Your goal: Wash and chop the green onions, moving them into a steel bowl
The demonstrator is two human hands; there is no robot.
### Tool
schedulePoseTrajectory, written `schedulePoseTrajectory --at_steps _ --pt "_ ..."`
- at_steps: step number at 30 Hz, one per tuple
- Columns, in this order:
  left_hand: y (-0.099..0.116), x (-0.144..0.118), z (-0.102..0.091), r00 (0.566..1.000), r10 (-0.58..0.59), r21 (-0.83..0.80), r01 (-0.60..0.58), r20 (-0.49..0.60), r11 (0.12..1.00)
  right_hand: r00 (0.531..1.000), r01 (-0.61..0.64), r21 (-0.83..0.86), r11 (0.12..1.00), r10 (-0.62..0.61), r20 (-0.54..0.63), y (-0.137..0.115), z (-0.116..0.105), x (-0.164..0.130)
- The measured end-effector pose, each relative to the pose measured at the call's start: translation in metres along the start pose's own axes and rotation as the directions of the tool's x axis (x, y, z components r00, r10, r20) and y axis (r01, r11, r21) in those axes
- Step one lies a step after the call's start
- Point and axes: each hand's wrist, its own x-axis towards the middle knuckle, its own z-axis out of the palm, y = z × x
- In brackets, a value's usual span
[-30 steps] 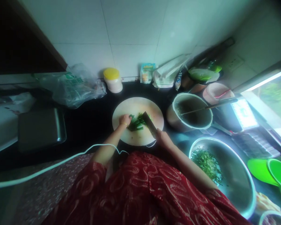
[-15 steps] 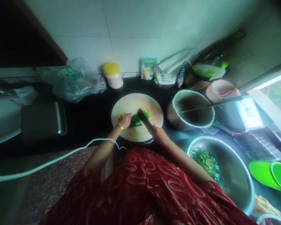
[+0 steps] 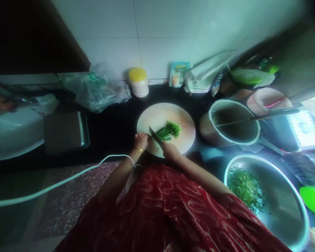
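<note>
A kitchen knife [image 3: 154, 135] is gripped by its handle in my right hand [image 3: 171, 151], its blade slanting up and left across a bunch of green stalks [image 3: 163, 133]. My left hand [image 3: 141, 141], with a gold bangle at the wrist, is closed at the left end of the stalks, on the other side of the blade. Finely chopped greens [image 3: 173, 128] lie heaped at the right end of the bunch. All of this is on a round, pale cutting board [image 3: 148, 117]. My fingers partly hide the stalk ends.
Right of the board stand a deep pot [image 3: 211, 131] with a long utensil across it and a steel bowl [image 3: 283, 196] holding chopped greens. Behind are a yellow-lidded jar [image 3: 138, 84], packets [image 3: 179, 74] and a plastic bag [image 3: 99, 91]. A white cable [image 3: 68, 181] crosses at left.
The view has shifted, so the scene sits further right. The knife and my right hand have moved left along the stalks, towards my left hand. More of the chopped heap now shows.
</note>
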Motion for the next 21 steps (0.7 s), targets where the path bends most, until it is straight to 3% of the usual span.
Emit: schedulePoseTrajectory --at_steps 8,14,18,21 --pt "-0.003 0.019 -0.005 0.988 0.147 0.025 -0.148 0.047 0.989 0.98 -0.198 0.052 0.979 0.196 0.041 -0.031 0.003 0.004" --pt "-0.012 0.018 -0.001 0.978 0.185 0.021 -0.187 0.093 0.982 0.969 -0.247 0.039 0.968 0.247 0.006 -0.042 0.011 0.01" --pt "-0.036 0.034 -0.008 0.995 0.102 -0.102 -0.1 0.021 0.99 0.978 -0.19 0.096 0.977 0.197 -0.063 -0.034 0.012 0.002" --pt "-0.033 0.06 -0.015 0.997 0.062 -0.166 -0.067 -0.035 0.984 0.967 -0.179 0.13 0.975 0.199 -0.158 -0.024 0.001 -0.014"
